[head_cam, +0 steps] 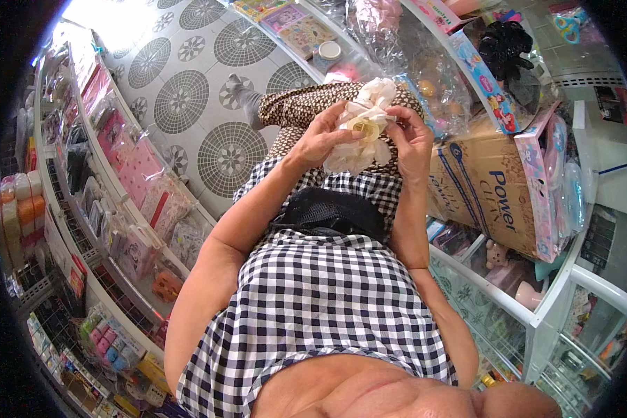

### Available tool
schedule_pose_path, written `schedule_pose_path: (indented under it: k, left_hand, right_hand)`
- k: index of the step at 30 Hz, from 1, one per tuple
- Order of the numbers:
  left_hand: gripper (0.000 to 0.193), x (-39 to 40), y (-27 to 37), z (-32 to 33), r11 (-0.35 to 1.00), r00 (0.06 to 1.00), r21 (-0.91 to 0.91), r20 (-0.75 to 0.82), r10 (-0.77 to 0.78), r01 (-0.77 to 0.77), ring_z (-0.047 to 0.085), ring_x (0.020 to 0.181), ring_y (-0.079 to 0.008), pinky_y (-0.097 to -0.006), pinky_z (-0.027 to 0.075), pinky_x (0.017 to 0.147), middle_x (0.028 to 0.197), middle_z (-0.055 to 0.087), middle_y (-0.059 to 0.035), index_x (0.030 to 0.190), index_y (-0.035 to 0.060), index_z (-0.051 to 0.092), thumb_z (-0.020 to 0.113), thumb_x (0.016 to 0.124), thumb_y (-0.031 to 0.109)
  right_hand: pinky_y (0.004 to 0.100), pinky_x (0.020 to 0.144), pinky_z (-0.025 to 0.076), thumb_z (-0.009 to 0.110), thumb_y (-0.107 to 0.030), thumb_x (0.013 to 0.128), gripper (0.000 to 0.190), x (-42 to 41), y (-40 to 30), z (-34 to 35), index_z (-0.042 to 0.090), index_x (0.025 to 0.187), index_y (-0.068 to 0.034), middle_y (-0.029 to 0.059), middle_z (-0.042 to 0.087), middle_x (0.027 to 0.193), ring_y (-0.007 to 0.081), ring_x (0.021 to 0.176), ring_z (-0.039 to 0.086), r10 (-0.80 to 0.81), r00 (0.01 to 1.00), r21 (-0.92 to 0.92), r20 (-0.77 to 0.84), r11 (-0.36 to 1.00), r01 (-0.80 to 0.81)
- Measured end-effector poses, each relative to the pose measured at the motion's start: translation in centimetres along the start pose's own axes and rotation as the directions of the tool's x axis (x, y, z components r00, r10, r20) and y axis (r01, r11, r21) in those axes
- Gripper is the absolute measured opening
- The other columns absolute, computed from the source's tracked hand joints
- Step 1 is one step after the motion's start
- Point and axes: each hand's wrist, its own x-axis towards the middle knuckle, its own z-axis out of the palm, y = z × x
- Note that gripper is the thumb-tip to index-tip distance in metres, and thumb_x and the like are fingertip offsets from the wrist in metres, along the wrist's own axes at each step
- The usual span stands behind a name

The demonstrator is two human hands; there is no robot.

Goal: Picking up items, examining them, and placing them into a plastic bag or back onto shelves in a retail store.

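Observation:
Cream-white fabric flowers, joined in a bunch or garland [379, 94], are held above my lap between both hands. My left hand [321, 136] grips the left side, its thumb by a yellowish ring-like centre [364, 126]. My right hand [410, 133] pinches the right side with thumb and fingertips. More pale petals [358, 157] hang below the hands over my patterned trousers. A black mesh cloth [334, 211] lies across my waist. Whether the yellowish ring is part of a flower or a separate piece, I cannot tell.
Shelves [136, 209] of packaged goods curve along the left. At the right stand a cardboard box [483, 183] and a glass display case [527, 313]. A lidded jar [328, 52] and plastic-wrapped goods [413, 68] lie beyond my hands. Patterned floor tiles [232, 157] show at the upper left.

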Motion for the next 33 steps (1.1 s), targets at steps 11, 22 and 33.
schedule_pose_path:
  k: [11, 22, 33]
  left_hand:
    - [0.048, 0.4, -0.1, -0.2, 0.989, 1.0, -0.146, 0.024, -0.003, 0.006, 0.055, 0.098, -0.0177, -0.0319, 0.047, 0.083, 0.111, 0.053, -0.011, 0.126, 0.0022, 0.036, 0.055, 0.081, 0.005]
    - [0.056, 0.8, 0.8, -1.1, 0.941, 0.998, -0.333, -0.01, 0.062, -0.062, 0.049, 0.11, -0.0217, -0.036, 0.043, 0.09, 0.121, 0.047, -0.0115, 0.129, 0.0029, 0.03, 0.058, 0.08, 0.008]
    - [0.055, 0.9, 0.3, -1.3, 0.897, 0.997, -0.44, -0.039, -0.072, 0.047, 0.047, 0.113, -0.0203, -0.0377, 0.038, 0.094, 0.123, 0.047, -0.0079, 0.129, 0.0059, 0.033, 0.059, 0.082, 0.017]
  right_hand:
    - [0.0208, 0.071, 0.046, 0.05, 0.006, 0.081, 0.017, -0.2, 0.3, -1.2, 0.058, 0.095, 0.0, 0.0024, 0.059, 0.088, 0.0076, 0.079, 0.055, 0.016, 0.992, -0.094, -0.129, 0.995, -0.029]
    - [0.0252, 0.076, 0.047, 0.054, -0.011, 0.085, 0.032, -0.5, -1.2, -1.1, 0.046, 0.114, 0.002, 0.0094, 0.058, 0.101, 0.0135, 0.088, 0.055, 0.056, 0.996, -0.075, -0.072, 0.995, -0.061]
    - [0.0272, 0.078, 0.047, 0.073, -0.012, 0.07, 0.07, -1.1, 0.8, 1.5, 0.034, 0.127, 0.001, 0.0114, 0.054, 0.103, 0.0163, 0.093, 0.054, 0.112, 0.993, -0.029, 0.036, 0.993, -0.111]
